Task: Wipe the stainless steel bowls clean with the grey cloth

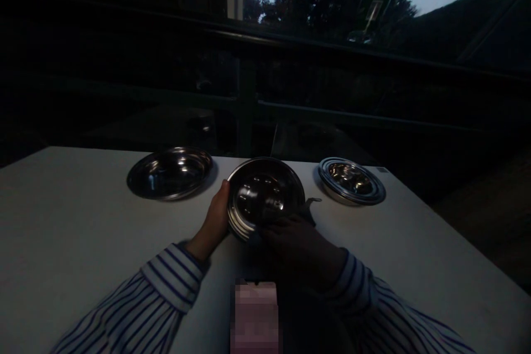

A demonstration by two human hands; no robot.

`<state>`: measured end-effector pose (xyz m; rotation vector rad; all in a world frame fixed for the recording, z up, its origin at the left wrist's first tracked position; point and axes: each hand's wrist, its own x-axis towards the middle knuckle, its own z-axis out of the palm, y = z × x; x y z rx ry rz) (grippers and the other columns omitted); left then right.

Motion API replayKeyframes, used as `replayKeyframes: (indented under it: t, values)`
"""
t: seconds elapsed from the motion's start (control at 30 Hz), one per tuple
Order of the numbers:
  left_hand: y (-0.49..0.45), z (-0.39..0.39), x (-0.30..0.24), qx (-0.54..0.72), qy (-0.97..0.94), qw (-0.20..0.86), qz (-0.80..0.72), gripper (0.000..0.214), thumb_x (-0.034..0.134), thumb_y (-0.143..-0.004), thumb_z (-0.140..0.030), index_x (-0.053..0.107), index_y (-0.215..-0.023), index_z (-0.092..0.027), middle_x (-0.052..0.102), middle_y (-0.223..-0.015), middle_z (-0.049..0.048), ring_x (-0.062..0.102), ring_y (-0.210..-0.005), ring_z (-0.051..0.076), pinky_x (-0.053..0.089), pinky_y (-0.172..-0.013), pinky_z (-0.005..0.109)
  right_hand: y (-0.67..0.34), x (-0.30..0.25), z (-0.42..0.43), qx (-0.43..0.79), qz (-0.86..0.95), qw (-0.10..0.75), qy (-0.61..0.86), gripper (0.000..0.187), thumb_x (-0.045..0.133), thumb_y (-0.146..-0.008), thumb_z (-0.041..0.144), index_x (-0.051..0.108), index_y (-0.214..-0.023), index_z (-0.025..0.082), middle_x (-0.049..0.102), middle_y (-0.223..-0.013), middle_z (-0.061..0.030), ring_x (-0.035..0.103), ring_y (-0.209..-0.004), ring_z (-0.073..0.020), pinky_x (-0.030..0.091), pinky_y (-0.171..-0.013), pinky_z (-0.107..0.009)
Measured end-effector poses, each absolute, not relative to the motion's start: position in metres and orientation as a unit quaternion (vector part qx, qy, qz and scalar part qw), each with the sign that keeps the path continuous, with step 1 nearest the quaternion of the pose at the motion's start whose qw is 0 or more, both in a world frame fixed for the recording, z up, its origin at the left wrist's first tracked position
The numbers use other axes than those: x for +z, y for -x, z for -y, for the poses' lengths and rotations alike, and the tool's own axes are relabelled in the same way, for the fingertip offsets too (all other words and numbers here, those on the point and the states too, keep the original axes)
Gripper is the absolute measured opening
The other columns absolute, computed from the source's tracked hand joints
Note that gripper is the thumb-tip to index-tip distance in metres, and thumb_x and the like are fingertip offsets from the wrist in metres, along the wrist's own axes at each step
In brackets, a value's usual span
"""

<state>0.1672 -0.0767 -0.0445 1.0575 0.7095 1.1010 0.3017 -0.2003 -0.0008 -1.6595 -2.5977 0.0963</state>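
Observation:
A shiny metal bowl (265, 180) is tilted toward me over the middle of the white table. My left hand (214, 218) grips its left side, thumb on the rim and the other fingers hidden behind. At the bowl's lower right rim, my right hand (290, 240) is closed on a dark cloth (306, 213) with a small loop at its corner. The cloth lies against the rim; shadow hides much of it and of the fingers.
A wide metal basin (170, 174) sits at the far left of the table (103, 254). Some stacked metal bowls (352, 181) stand at the far right. A phone-like object (256, 315), blurred out, is close to me. Behind are dark windows and a bottle (375, 3).

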Motion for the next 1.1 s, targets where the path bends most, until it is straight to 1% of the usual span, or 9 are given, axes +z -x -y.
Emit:
replayKeyframes:
  t: [0.17, 0.23, 0.37, 0.57, 0.7, 0.77, 0.9, 0.97, 1.1]
  values:
    - [-0.168, 0.078, -0.042, 0.493, -0.481, 0.66, -0.3, 0.058, 0.047, -0.072, -0.063, 0.066, -0.101, -0.015, 0.069, -0.102, 0.0076, 0.056, -0.107, 0.026, 0.038, -0.096, 0.038, -0.29, -0.017, 0.195, 0.003, 0.847, 0.095, 0.523, 0.049, 0.044, -0.087, 0.029, 0.037, -0.13, 0.008, 0.048, -0.129, -0.0167, 0.042, -0.118, -0.0273, 0.039, -0.091, -0.044]
    - [-0.167, 0.078, -0.042, 0.491, -0.481, 0.66, -0.303, 0.058, 0.048, -0.072, -0.063, 0.066, -0.1, -0.015, 0.069, -0.101, 0.0075, 0.055, -0.109, 0.026, 0.037, -0.097, 0.037, -0.291, -0.016, 0.196, 0.013, 0.848, 0.086, 0.523, 0.045, 0.044, -0.086, 0.029, 0.042, -0.126, 0.009, 0.052, -0.125, -0.0155, 0.046, -0.114, -0.0269, 0.039, -0.09, -0.042]
    - [-0.168, 0.079, -0.042, 0.474, -0.485, 0.671, -0.3, 0.06, 0.047, -0.072, -0.064, 0.066, -0.101, -0.015, 0.07, -0.1, 0.0086, 0.055, -0.109, 0.027, 0.039, -0.095, 0.038, -0.299, -0.004, 0.201, 0.026, 0.845, 0.052, 0.531, 0.029, 0.049, -0.083, 0.024, 0.057, -0.109, 0.013, 0.063, -0.106, -0.0112, 0.053, -0.105, -0.0241, 0.036, -0.092, -0.041]
    - [-0.167, 0.081, -0.038, 0.492, -0.478, 0.653, -0.321, 0.06, 0.051, -0.068, -0.064, 0.067, -0.098, -0.015, 0.07, -0.101, 0.008, 0.056, -0.106, 0.028, 0.037, -0.097, 0.039, -0.289, -0.013, 0.199, -0.011, 0.848, 0.101, 0.52, 0.037, 0.045, -0.087, 0.027, 0.047, -0.119, 0.011, 0.055, -0.12, -0.0142, 0.046, -0.112, -0.0249, 0.031, -0.095, -0.045]
    - [-0.168, 0.08, -0.04, 0.491, -0.486, 0.652, -0.311, 0.059, 0.049, -0.07, -0.064, 0.067, -0.097, -0.015, 0.069, -0.103, 0.0084, 0.053, -0.11, 0.028, 0.035, -0.098, 0.039, -0.292, -0.009, 0.202, 0.005, 0.835, 0.053, 0.548, 0.025, 0.05, -0.084, 0.028, 0.057, -0.103, 0.014, 0.064, -0.099, -0.0103, 0.055, -0.096, -0.0235, 0.039, -0.084, -0.04]
    - [-0.168, 0.08, -0.04, 0.486, -0.486, 0.66, -0.303, 0.06, 0.048, -0.071, -0.064, 0.067, -0.099, -0.014, 0.069, -0.104, 0.0087, 0.054, -0.11, 0.028, 0.036, -0.098, 0.039, -0.294, -0.008, 0.202, 0.0, 0.831, 0.041, 0.554, 0.023, 0.05, -0.084, 0.029, 0.059, -0.1, 0.015, 0.063, -0.096, -0.0101, 0.055, -0.09, -0.0231, 0.042, -0.078, -0.038]
    - [-0.168, 0.08, -0.04, 0.484, -0.478, 0.667, -0.303, 0.061, 0.05, -0.069, -0.064, 0.066, -0.1, -0.014, 0.07, -0.1, 0.0081, 0.056, -0.107, 0.028, 0.038, -0.096, 0.039, -0.292, -0.016, 0.197, -0.02, 0.844, 0.104, 0.526, 0.036, 0.048, -0.085, 0.03, 0.051, -0.116, 0.012, 0.055, -0.115, -0.0133, 0.048, -0.104, -0.0245, 0.041, -0.084, -0.038]
    - [-0.168, 0.08, -0.041, 0.488, -0.472, 0.667, -0.307, 0.06, 0.052, -0.068, -0.064, 0.067, -0.099, -0.015, 0.07, -0.099, 0.0076, 0.057, -0.106, 0.028, 0.038, -0.095, 0.039, -0.293, -0.017, 0.196, -0.007, 0.848, 0.115, 0.517, 0.039, 0.047, -0.086, 0.03, 0.048, -0.12, 0.011, 0.054, -0.12, -0.0128, 0.046, -0.107, -0.0244, 0.04, -0.087, -0.038]
    - [-0.168, 0.078, -0.042, 0.483, -0.478, 0.668, -0.303, 0.06, 0.049, -0.07, -0.064, 0.067, -0.098, -0.015, 0.069, -0.103, 0.0078, 0.055, -0.109, 0.027, 0.036, -0.098, 0.038, -0.298, -0.009, 0.199, 0.024, 0.845, 0.058, 0.531, 0.029, 0.051, -0.083, 0.027, 0.057, -0.108, 0.014, 0.061, -0.106, -0.0102, 0.053, -0.096, -0.0229, 0.043, -0.081, -0.036]
